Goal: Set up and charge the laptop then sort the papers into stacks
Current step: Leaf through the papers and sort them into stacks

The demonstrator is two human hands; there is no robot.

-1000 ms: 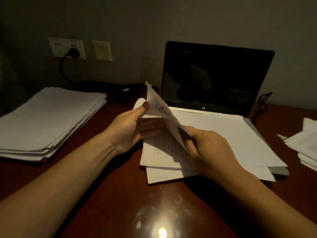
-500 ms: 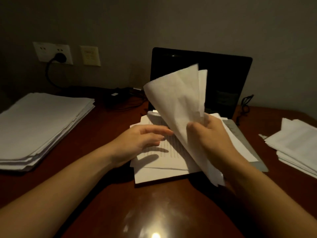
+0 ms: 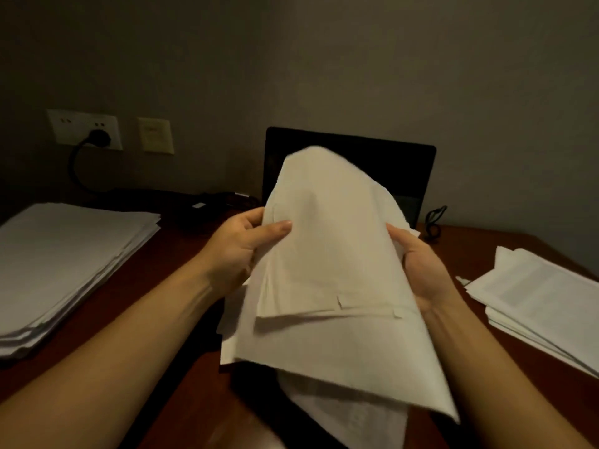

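Papers [image 3: 334,254] held up in both hands, before the laptop [image 3: 405,170]
Left hand [image 3: 240,251] pinches their left edge, thumb on the front; right hand [image 3: 421,270] grips the right edge (fingers hidden behind). On the desk [image 3: 194,400], a left stack [image 3: 64,254] and a right stack [image 3: 534,293] lie well apart.

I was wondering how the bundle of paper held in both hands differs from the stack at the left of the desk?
The held bundle is lifted and bowed into a curve, gripped by the left hand and right hand; the left stack lies flat on the desk, untouched. The held bundle's lower edges are staggered; the left stack is only slightly fanned. Both are white sheets.
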